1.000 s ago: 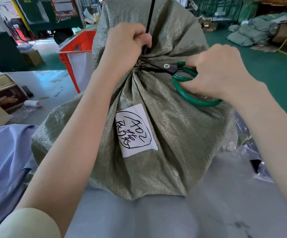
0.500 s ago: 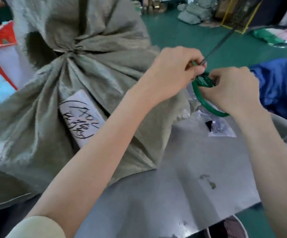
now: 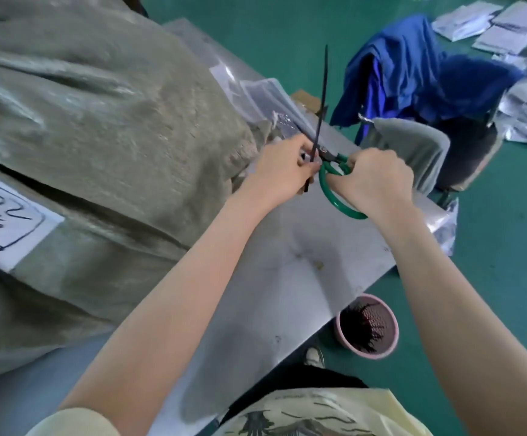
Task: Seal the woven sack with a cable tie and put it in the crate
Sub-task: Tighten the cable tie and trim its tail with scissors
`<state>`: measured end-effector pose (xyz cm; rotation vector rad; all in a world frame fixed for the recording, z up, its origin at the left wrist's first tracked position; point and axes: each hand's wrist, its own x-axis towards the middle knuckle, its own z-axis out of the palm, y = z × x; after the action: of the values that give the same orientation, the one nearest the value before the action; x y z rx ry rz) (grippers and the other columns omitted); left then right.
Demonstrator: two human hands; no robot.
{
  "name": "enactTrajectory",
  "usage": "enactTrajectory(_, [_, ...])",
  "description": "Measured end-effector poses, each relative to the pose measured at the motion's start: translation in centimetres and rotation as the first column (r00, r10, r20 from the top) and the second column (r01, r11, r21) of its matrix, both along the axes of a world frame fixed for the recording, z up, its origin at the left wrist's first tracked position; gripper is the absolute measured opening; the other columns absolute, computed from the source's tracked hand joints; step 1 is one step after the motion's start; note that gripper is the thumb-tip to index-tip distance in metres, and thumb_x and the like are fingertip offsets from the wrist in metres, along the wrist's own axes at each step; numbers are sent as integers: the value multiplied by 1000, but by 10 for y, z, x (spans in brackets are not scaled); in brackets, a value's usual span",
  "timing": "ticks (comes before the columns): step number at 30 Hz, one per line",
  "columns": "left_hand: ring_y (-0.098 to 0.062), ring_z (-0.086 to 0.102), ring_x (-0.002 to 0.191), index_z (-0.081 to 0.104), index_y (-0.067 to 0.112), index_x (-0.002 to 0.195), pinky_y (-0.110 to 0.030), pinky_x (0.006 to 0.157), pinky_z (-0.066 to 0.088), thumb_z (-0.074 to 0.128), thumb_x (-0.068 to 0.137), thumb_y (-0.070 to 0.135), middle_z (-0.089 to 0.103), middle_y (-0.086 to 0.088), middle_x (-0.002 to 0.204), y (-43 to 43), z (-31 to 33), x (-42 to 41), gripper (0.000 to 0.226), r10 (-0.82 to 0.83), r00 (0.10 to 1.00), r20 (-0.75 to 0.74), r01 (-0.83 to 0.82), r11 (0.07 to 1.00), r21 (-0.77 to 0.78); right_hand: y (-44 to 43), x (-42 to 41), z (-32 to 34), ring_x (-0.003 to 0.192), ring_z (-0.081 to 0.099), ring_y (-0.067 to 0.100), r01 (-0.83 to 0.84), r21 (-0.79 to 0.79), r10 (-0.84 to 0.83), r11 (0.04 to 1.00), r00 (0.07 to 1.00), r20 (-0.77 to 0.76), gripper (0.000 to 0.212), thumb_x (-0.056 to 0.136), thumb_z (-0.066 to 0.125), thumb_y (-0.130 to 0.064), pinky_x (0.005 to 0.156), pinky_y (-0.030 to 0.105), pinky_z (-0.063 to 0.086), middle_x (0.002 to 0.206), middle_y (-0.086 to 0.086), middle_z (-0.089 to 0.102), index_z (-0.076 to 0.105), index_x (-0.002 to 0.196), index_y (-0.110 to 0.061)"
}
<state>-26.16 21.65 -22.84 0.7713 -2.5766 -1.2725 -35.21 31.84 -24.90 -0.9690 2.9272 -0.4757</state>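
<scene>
The grey-green woven sack (image 3: 98, 127) fills the left of the view on the steel table (image 3: 287, 262), with a white handwritten label (image 3: 0, 221) at its left edge. My left hand (image 3: 284, 171) pinches a cut-off black cable tie strip (image 3: 321, 99) that stands upright to the right of the sack. My right hand (image 3: 378, 180) grips green-handled scissors (image 3: 334, 193), whose blades touch the strip at my left fingers. The sack's tied neck and the crate are out of view.
A pink bin (image 3: 367, 325) with several black tie offcuts stands on the green floor below the table's edge. A chair (image 3: 413, 149) draped with blue cloth (image 3: 413, 67) is behind the table. White packets (image 3: 526, 89) lie on the floor at right.
Both hands have left the sack's neck and moved right with the scissors and the cut tie strip. The view has swung right and down; the red crate is gone from sight.
</scene>
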Motion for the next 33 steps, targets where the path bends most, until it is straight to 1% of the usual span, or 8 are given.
enactTrajectory(10, [-21, 61, 55, 48, 4, 115, -19, 47, 53, 58, 88, 7, 60, -15, 91, 25, -92, -14, 29, 38, 917, 398, -189, 918, 349, 30, -6, -77, 72, 48, 29, 96, 240, -150, 966, 964, 218, 23, 87, 52, -30, 63, 30, 35, 81, 9, 54, 50, 79, -8])
enactTrajectory(12, [-33, 70, 69, 53, 3, 96, -23, 52, 55, 59, 87, 7, 64, -18, 96, 31, -100, -16, 11, 27, 893, 449, -220, 897, 383, 34, -8, -87, 79, 55, 32, 105, 229, -160, 968, 959, 234, 20, 88, 51, -25, 64, 32, 37, 89, 12, 60, 56, 90, -6])
enactTrajectory(16, [-16, 69, 63, 52, 4, 66, -24, 48, 56, 64, 83, 7, 68, -30, 104, 36, -115, -20, 22, 18, 871, 490, -259, 865, 430, 37, -9, -92, 89, 60, 36, 104, 205, -157, 973, 952, 263, 24, 87, 51, -21, 65, 32, 39, 100, 16, 64, 58, 100, -2])
enactTrajectory(18, [-30, 74, 79, 52, 2, 71, -25, 49, 56, 65, 84, 9, 67, -31, 104, 39, -112, -21, 19, 18, 857, 516, -279, 857, 434, 37, -10, -90, 80, 53, 33, 86, 215, -143, 973, 952, 270, 22, 86, 52, -19, 64, 32, 38, 99, 14, 62, 59, 98, -2])
enactTrajectory(20, [-37, 70, 91, 53, -5, 102, -32, 57, 59, 64, 85, 10, 66, -32, 107, 40, -109, -22, 25, 18, 861, 508, -286, 844, 455, 35, -12, -87, 76, 46, 30, 80, 213, -136, 974, 956, 259, 21, 85, 53, -18, 64, 32, 37, 98, 14, 59, 60, 96, -1])
enactTrajectory(22, [-27, 74, 70, 42, -1, 123, -30, 52, 58, 61, 87, 9, 67, -31, 102, 38, -106, -21, 42, 20, 874, 486, -281, 837, 469, 33, -13, -85, 77, 47, 30, 80, 178, -121, 981, 964, 239, 22, 85, 52, -16, 64, 32, 36, 99, 14, 56, 61, 99, -1])
enactTrajectory(25, [-14, 57, 35, 42, 10, 109, -19, 35, 49, 56, 89, 4, 61, -15, 71, 29, -98, -15, 25, 93, 890, 446, -313, 836, 450, 24, -10, -76, 91, 56, 35, 55, 84, -73, 995, 971, 227, 25, 86, 51, -16, 67, 32, 38, 107, 15, 58, 63, 105, -3])
enactTrajectory(33, [-28, 68, 77, 54, 17, 101, -43, 83, 57, 50, 81, 1, 70, -13, 86, -4, -32, 50, 27, 286, 939, 191, -302, 951, 60, -37, 31, -23, 105, 57, 32, -122, -219, 164, 968, 970, 182, 27, 83, 52, -17, 78, 33, 45, 116, 9, 64, 66, 107, -14])
